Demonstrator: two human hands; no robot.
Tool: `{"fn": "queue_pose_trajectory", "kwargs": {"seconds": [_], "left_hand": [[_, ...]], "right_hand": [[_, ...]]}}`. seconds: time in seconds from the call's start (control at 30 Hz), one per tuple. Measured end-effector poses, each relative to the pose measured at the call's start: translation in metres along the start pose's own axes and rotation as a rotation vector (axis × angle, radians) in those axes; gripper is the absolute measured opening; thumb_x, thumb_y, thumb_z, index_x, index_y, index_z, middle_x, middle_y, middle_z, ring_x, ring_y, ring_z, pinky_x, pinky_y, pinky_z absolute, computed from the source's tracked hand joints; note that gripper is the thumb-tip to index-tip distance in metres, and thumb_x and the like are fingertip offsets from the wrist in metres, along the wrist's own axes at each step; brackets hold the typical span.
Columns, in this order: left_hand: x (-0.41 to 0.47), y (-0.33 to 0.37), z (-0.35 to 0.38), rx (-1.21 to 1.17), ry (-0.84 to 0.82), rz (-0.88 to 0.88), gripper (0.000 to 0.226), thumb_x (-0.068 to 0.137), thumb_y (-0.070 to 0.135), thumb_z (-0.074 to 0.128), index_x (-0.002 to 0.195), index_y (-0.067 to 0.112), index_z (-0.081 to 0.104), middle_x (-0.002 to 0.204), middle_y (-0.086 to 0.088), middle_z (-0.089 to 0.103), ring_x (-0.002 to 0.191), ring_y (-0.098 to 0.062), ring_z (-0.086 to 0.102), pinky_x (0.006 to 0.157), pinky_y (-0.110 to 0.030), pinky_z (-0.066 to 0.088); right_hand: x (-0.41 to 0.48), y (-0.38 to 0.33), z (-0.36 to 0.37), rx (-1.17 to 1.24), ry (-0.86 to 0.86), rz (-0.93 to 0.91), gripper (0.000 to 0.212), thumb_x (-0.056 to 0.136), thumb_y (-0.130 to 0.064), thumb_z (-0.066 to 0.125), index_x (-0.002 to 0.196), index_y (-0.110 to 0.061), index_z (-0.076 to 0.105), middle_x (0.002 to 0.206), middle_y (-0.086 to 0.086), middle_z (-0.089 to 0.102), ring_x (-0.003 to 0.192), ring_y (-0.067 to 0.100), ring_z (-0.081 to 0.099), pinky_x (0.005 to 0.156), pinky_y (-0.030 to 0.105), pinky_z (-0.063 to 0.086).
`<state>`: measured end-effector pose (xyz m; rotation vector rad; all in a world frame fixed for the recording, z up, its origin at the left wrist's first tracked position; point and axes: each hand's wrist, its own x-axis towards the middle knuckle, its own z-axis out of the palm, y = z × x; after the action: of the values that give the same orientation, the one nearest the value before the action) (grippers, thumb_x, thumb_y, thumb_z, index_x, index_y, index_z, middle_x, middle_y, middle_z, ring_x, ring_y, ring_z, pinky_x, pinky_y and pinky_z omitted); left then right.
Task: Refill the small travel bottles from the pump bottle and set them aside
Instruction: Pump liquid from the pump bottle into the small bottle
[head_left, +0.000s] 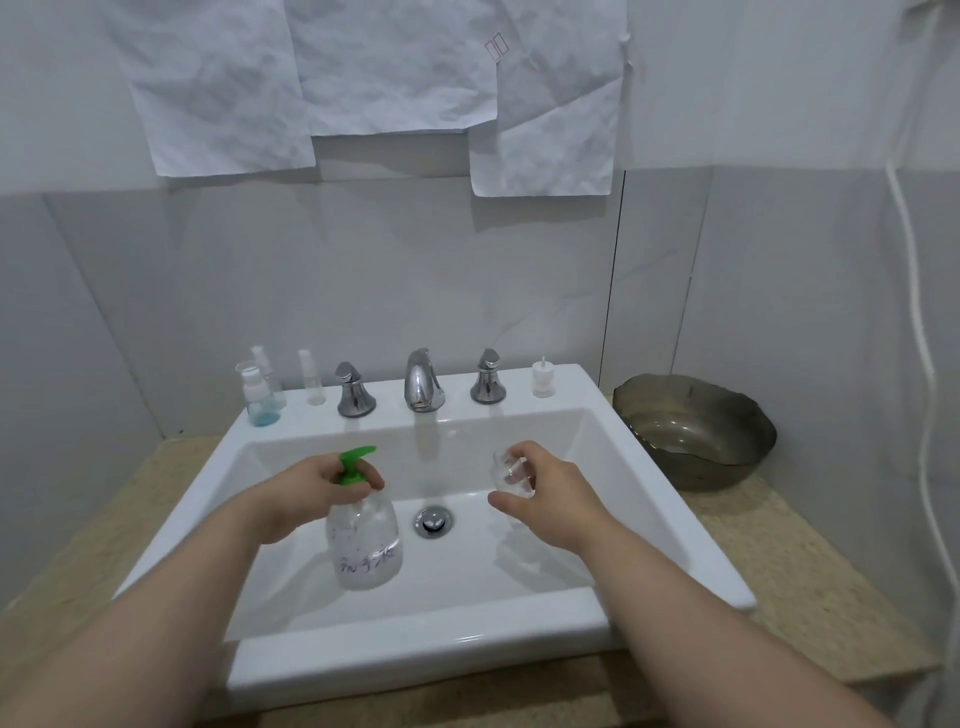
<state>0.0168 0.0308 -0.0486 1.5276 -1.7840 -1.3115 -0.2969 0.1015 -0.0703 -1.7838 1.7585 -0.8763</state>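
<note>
Over the white sink (623, 499), my left hand (306, 488) grips the neck of a clear pump bottle (366, 540) with a green pump head and handwriting on its side. My right hand (545, 493) holds a small clear travel bottle (506, 470) with no cap, to the right of the pump spout and apart from it. A small bottle with blue liquid (258, 395) and two slim clear spray bottles (311, 376) stand on the sink's back left ledge. A white pump cap (541, 379) stands on the back right ledge.
A chrome faucet (423, 382) with two handles sits at the back of the basin, and a drain (434, 521) lies between the bottles. A dark metal bowl (696, 431) rests on the beige counter at right. Crumpled paper sheets hang on the wall above.
</note>
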Motion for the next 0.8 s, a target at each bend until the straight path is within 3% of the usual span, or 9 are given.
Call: {"fn": "queue_pose_trajectory", "kwargs": {"seconds": [0.03, 0.1, 0.2, 0.3, 0.4, 0.53, 0.6, 0.67, 0.8], "left_hand": [[-0.001, -0.004, -0.003, -0.039, -0.032, -0.005, 0.012, 0.097, 0.009, 0.068, 0.107, 0.01, 0.073, 0.113, -0.005, 0.071, 0.101, -0.02, 0.061, 0.085, -0.03, 0.044], [-0.004, -0.008, 0.004, -0.097, -0.013, -0.007, 0.027, 0.088, 0.036, 0.073, 0.103, 0.015, 0.073, 0.114, 0.002, 0.073, 0.116, -0.023, 0.058, 0.094, -0.035, 0.039], [-0.002, -0.003, 0.024, -0.206, 0.068, -0.043, 0.068, 0.084, 0.084, 0.043, 0.088, 0.023, 0.071, 0.112, 0.001, 0.075, 0.106, -0.019, 0.057, 0.095, -0.038, 0.038], [0.003, 0.007, 0.03, -0.357, 0.154, -0.153, 0.081, 0.099, 0.075, 0.02, 0.079, 0.015, 0.07, 0.103, -0.005, 0.079, 0.098, -0.021, 0.059, 0.086, -0.037, 0.043], [0.005, 0.01, 0.038, -0.414, 0.259, -0.187, 0.065, 0.105, 0.061, 0.032, 0.081, 0.011, 0.068, 0.093, -0.008, 0.08, 0.097, -0.024, 0.061, 0.088, -0.035, 0.044], [0.003, 0.001, 0.039, -0.441, 0.275, -0.139, 0.063, 0.097, 0.075, 0.036, 0.091, 0.023, 0.069, 0.1, -0.008, 0.079, 0.098, -0.019, 0.064, 0.098, -0.04, 0.039], [0.003, -0.001, 0.04, -0.428, 0.282, -0.102, 0.058, 0.098, 0.071, 0.037, 0.092, 0.022, 0.066, 0.1, -0.009, 0.079, 0.098, -0.018, 0.064, 0.097, -0.039, 0.04], [0.008, 0.0, 0.046, -0.371, 0.341, -0.052, 0.055, 0.104, 0.06, 0.034, 0.087, 0.018, 0.065, 0.094, -0.012, 0.079, 0.09, -0.02, 0.063, 0.084, -0.032, 0.042], [0.017, 0.009, 0.056, 0.024, 0.42, -0.025, 0.08, 0.106, 0.057, 0.026, 0.065, 0.01, 0.076, 0.084, -0.003, 0.077, 0.084, -0.025, 0.063, 0.074, -0.032, 0.044]], "right_hand": [[0.0, -0.001, 0.001, 0.004, -0.007, -0.002, 0.048, 0.088, -0.041, 0.078, 0.128, -0.032, 0.054, 0.114, -0.015, 0.064, 0.1, 0.01, 0.059, 0.083, 0.028, 0.044], [0.003, -0.003, 0.001, 0.013, -0.024, 0.002, 0.047, 0.088, -0.042, 0.077, 0.129, -0.03, 0.056, 0.114, -0.016, 0.065, 0.101, 0.008, 0.059, 0.083, 0.026, 0.045], [0.012, -0.015, 0.002, -0.028, -0.08, -0.008, 0.043, 0.089, -0.043, 0.077, 0.123, -0.023, 0.061, 0.115, -0.013, 0.064, 0.099, 0.011, 0.061, 0.077, 0.025, 0.047], [0.024, -0.03, 0.012, 0.015, -0.147, 0.011, 0.042, 0.09, -0.037, 0.078, 0.123, -0.019, 0.059, 0.112, -0.004, 0.062, 0.087, 0.015, 0.058, 0.067, 0.025, 0.047], [0.028, -0.038, 0.033, 0.081, -0.151, 0.022, 0.043, 0.094, -0.036, 0.073, 0.128, -0.02, 0.052, 0.11, 0.004, 0.055, 0.088, 0.021, 0.054, 0.077, 0.029, 0.047], [0.028, -0.032, 0.048, 0.072, -0.131, 0.022, 0.043, 0.098, -0.036, 0.068, 0.131, -0.018, 0.047, 0.112, 0.008, 0.052, 0.092, 0.022, 0.053, 0.078, 0.028, 0.041], [0.028, -0.025, 0.047, 0.092, -0.115, 0.018, 0.041, 0.097, -0.038, 0.069, 0.127, -0.02, 0.047, 0.114, 0.007, 0.052, 0.094, 0.021, 0.053, 0.08, 0.028, 0.04], [0.028, -0.02, 0.045, 0.095, -0.13, 0.034, 0.037, 0.096, -0.039, 0.069, 0.122, -0.025, 0.046, 0.111, 0.003, 0.055, 0.096, 0.02, 0.055, 0.081, 0.028, 0.041], [0.026, -0.015, 0.045, 0.082, -0.176, 0.058, 0.037, 0.091, -0.041, 0.074, 0.116, -0.027, 0.049, 0.106, -0.001, 0.061, 0.093, 0.017, 0.06, 0.075, 0.025, 0.044]]}}
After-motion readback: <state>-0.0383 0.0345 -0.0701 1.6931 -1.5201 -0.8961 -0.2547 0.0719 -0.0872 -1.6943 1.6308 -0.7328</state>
